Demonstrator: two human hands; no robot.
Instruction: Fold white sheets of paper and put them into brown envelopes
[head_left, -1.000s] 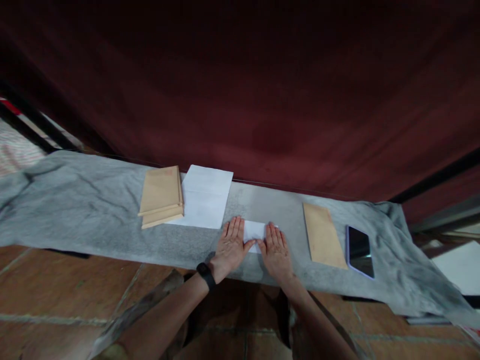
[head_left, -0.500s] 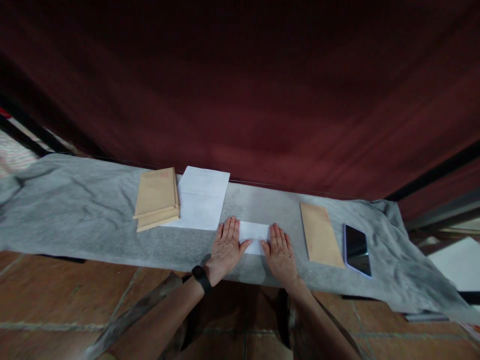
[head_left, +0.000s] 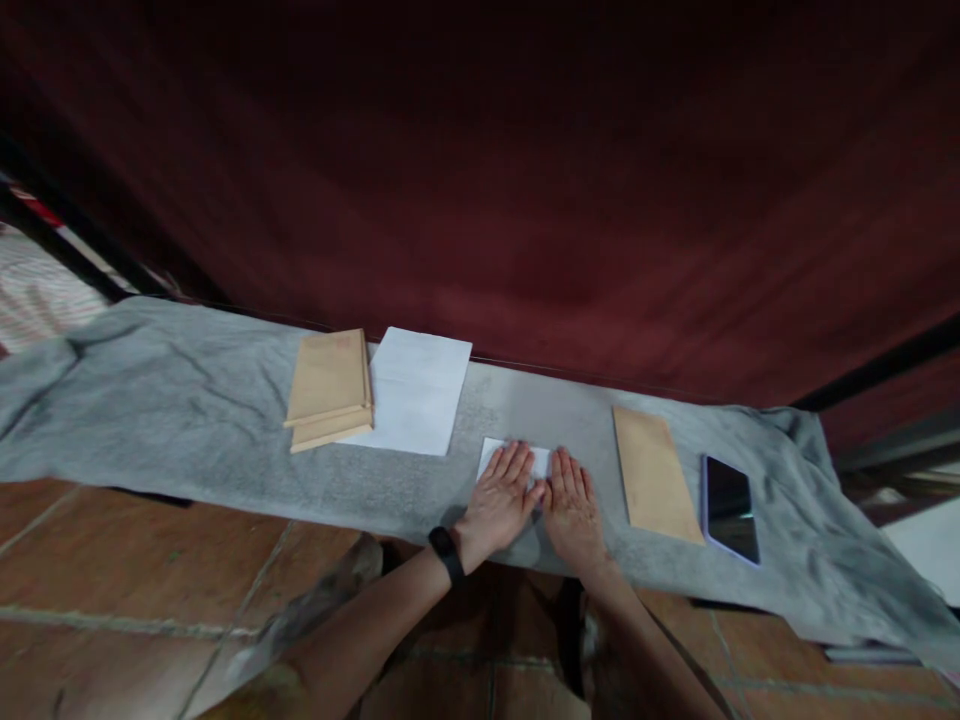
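Observation:
A small piece of folded white paper (head_left: 489,453) lies on the grey cloth (head_left: 420,495), mostly covered by my hands. Flat on top of it is my left hand (head_left: 502,497), fingers stretched forward. My right hand (head_left: 572,510) presses flat at the paper's right end, also with straight fingers. The two thumbs nearly meet over the near part of the paper, which is hidden. A black band (head_left: 447,556) circles my left wrist.
To the left, a stack of brown envelopes (head_left: 328,375) overlaps white sheets of paper (head_left: 422,390). A single brown envelope (head_left: 656,475) and a phone (head_left: 731,508) lie to the right. Behind the cloth hangs a dark red curtain (head_left: 510,220). Below is a tiled floor (head_left: 135,560).
My left hand has slid right across the folded paper, closer to my right hand, and covers more of it. The view has shifted slightly.

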